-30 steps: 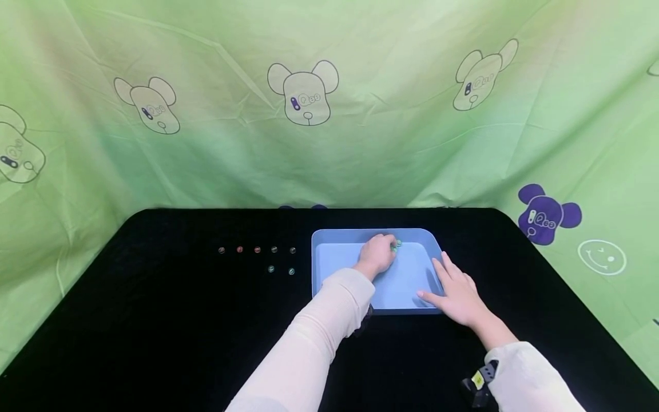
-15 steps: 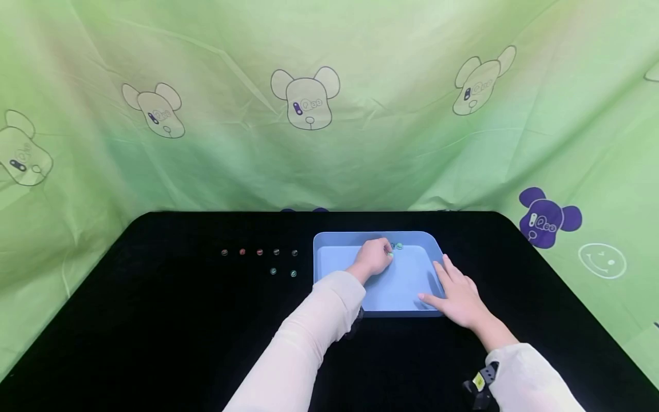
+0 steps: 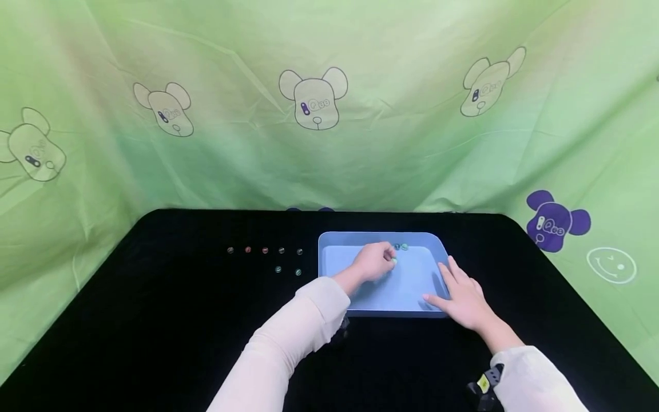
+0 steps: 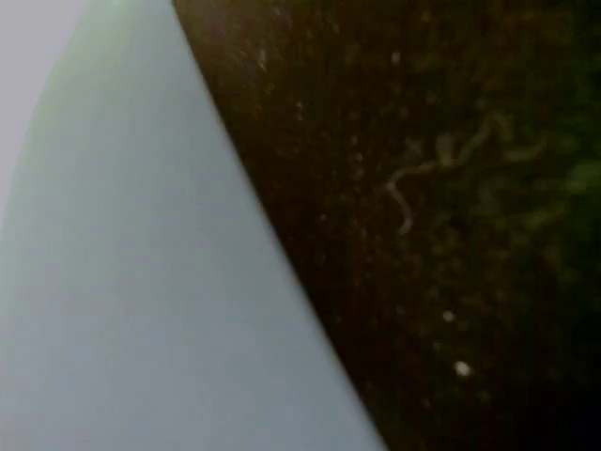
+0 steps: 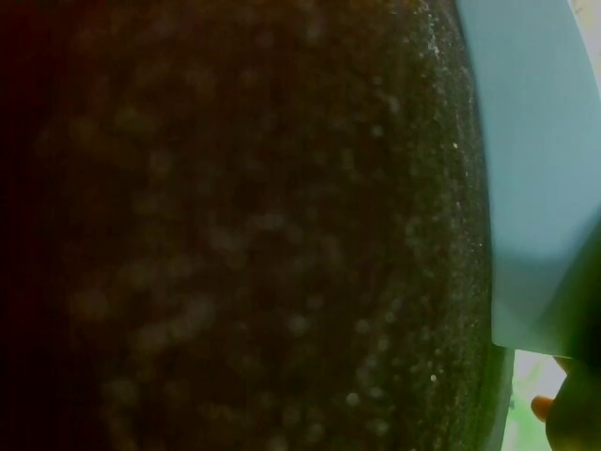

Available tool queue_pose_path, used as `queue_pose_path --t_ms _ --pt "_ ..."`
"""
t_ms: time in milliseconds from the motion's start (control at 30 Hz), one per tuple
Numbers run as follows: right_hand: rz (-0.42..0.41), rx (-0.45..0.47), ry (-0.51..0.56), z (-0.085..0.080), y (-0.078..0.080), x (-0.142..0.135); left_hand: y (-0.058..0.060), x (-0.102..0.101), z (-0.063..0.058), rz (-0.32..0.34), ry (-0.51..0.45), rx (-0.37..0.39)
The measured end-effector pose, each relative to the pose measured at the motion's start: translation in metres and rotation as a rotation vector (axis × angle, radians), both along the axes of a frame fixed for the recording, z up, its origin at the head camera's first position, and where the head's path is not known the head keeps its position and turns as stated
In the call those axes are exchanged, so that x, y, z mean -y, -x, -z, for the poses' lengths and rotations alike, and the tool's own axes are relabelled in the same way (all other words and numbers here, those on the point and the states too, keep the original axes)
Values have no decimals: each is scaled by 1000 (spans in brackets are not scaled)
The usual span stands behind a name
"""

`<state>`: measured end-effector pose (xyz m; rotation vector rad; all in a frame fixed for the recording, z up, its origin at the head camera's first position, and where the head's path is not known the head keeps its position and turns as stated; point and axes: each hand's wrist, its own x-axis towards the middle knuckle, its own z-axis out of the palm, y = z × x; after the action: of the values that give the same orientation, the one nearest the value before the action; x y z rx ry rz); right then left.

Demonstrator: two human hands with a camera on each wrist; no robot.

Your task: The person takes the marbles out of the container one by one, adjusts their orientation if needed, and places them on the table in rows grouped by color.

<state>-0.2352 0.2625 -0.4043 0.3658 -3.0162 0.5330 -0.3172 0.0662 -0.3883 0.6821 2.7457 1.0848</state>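
My left hand is over the blue tray, its fingertips pinching a small pale-green glass marble. Just beyond those fingers, near the tray's far wall, lie a dark marble and a green marble. With fingers spread, my right hand rests on the tray's right rim. Neither wrist view shows what the left hand holds; the left one has only the tray's outer side and dark cloth. In the right wrist view a piece of the tray stands at the right edge.
Left of the tray, a row of several marbles, including a red marble, lies on the black table. Nearer to me are two green marbles, one of them a left green marble. A green printed curtain hangs behind.
My left hand has drawn back from the tray's far wall, toward me and slightly left, with a marble in its fingertips. The right hand stays on the rim. The head view has shifted slightly.
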Motion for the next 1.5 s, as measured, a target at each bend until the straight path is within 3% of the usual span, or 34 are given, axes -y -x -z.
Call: queue_pose_path --t_ms 267,533,967,1500 --pt "2 9 -4 -1 2 -1 -13 16 -9 40 -214 44" --pt "-6 -10 -6 5 3 -3 -32 34 -17 95 -295 32" --pt "-14 -18 -6 4 3 -3 -49 64 -17 93 -329 46" --pt "-20 -26 3 4 2 -3 -59 97 -10 67 -351 18"
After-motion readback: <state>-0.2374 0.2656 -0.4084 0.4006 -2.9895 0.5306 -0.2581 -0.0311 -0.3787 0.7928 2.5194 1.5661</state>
